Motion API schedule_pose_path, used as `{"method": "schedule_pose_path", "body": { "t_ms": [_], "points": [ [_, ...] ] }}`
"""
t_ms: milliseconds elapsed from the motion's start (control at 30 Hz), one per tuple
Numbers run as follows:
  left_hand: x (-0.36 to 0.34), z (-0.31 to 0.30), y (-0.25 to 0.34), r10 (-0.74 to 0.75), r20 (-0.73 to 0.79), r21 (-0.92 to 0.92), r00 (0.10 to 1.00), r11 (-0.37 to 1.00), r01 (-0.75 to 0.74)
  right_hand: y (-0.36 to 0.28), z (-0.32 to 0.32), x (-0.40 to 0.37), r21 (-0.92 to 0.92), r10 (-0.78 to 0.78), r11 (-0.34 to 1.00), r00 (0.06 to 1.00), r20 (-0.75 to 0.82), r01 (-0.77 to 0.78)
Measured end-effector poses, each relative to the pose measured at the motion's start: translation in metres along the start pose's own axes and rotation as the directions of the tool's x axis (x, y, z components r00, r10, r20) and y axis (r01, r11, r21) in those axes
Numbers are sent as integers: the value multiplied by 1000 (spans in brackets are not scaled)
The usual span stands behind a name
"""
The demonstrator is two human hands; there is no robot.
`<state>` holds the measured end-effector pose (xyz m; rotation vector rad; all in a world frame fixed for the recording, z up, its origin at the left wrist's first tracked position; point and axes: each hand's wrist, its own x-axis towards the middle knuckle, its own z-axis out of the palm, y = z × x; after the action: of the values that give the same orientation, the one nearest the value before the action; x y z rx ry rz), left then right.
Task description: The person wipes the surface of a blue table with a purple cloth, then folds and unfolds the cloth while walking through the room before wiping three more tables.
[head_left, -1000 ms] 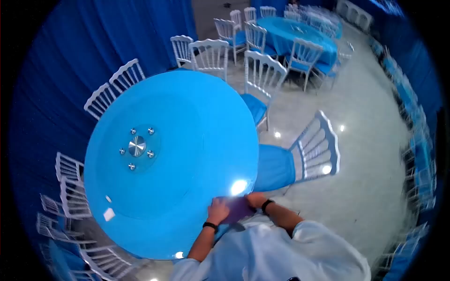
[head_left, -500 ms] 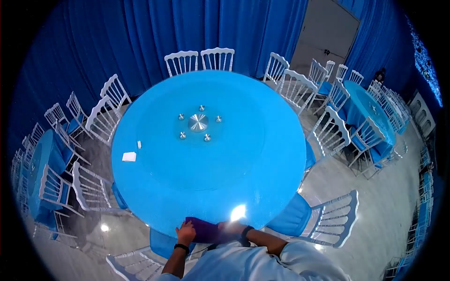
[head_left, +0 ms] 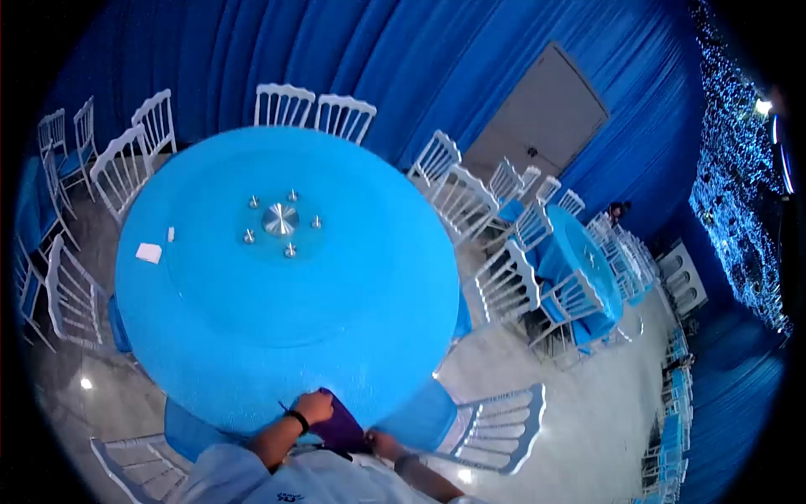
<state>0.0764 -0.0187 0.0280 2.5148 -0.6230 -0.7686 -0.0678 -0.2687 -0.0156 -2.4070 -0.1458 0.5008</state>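
A purple cloth (head_left: 340, 427) lies slanted at the near edge of the round table (head_left: 369, 361), which is covered in light blue and has a glossy top. At the cloth's upper left edge, my left hand (head_left: 313, 406) is closed on it with curled fingers. Lower down, at the cloth's right corner, my right hand (head_left: 384, 443) is closed as well, its fingertips partly hidden. Part of the cloth hangs close to my shirt front.
A round metal hub (head_left: 280, 220) with several small metal knobs around it shows in the table's middle. White papers (head_left: 149, 253) lie at left. White chairs, one near right (head_left: 504, 428), ring the table. Another blue table (head_left: 579, 252) stands beyond, before a grey door (head_left: 541, 113).
My view has turned right and tilted. The purple cloth now slants down to the right, my right hand lower than my left. Both hands stay at the cloth.
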Motion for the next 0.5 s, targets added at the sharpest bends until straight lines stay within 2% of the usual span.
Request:
{"method": "schedule_pose_path", "body": {
  "t_ms": [33,67,100,167,200,267,300,333,433,467,500],
  "points": [
    [-8,15,6,-5,-17,2,1000,1000,5,40,31,9,-92,-31,995,997,76,38],
    [0,47,-7,140,-160,99,977,987,-125,17,21,12,-66,-23,997,994,103,30],
    [-8,38,-11,113,-179,89,977,991,-99,-22,5,12,-38,-14,999,990,139,19],
    [-39,5,-18,58,-4,29,998,998,-58,-67,-9,35,-5,-113,993,971,209,116],
    [-40,1,-30,-97,-14,34,995,995,98,-85,-10,46,39,-187,982,951,246,183],
    [-57,-5,-63,-178,-203,34,963,981,189,-107,-2,71,47,-319,947,919,232,317],
    [-71,-11,-79,-250,-296,27,922,963,269,-107,12,88,14,-300,951,910,285,309],
    [-83,-15,-100,-346,-250,-1,904,934,357,-115,19,98,26,-371,925,886,277,379],
    [-126,-17,-145,-518,-299,-72,801,850,522,-137,39,116,67,-524,847,807,272,527],
    [-127,-17,-149,-529,-308,-81,791,843,532,-139,42,117,86,-577,812,769,275,578],
    [-128,-21,-147,-511,-242,-65,825,857,511,-142,44,114,47,-530,836,782,327,547]
  ]
}}
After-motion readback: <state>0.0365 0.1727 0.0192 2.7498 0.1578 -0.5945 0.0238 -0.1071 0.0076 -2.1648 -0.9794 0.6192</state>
